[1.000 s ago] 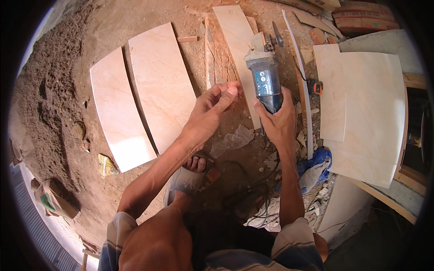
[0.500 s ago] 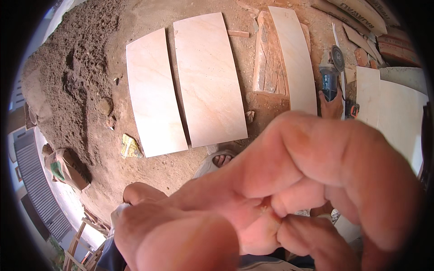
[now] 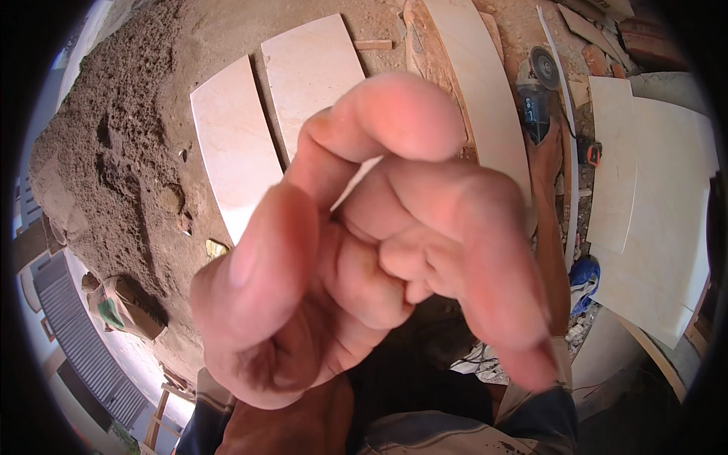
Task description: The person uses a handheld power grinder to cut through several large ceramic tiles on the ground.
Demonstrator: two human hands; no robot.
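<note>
Close before the camera, my left hand [image 3: 356, 250] is raised with its palm toward me. Its fingers are bent and spread apart, and nothing shows in them. My right hand [image 3: 544, 152] is wrapped around the rear body of a blue angle grinder [image 3: 534, 106]. The grinder's round disc [image 3: 544, 68] points away from me. Left of the grinder lies a long cut strip of cream tile [image 3: 478, 68]. Partly hidden behind my left hand are two cream tile pieces on the ground, a narrower one [image 3: 231, 129] and a wider one [image 3: 311, 76].
A heap of dark sand [image 3: 114, 121] rises at the left, near a crumpled sack [image 3: 125, 307]. On the right lie larger tile sheets [image 3: 660, 205], an orange and black tape measure [image 3: 589, 152], a thin white strip [image 3: 567, 114] and a blue plastic scrap [image 3: 584, 284].
My left hand has swung left and upward, its fingers opening out from a tighter curl. The view has shifted, and more of my right arm shows. My right hand still grips the angle grinder.
</note>
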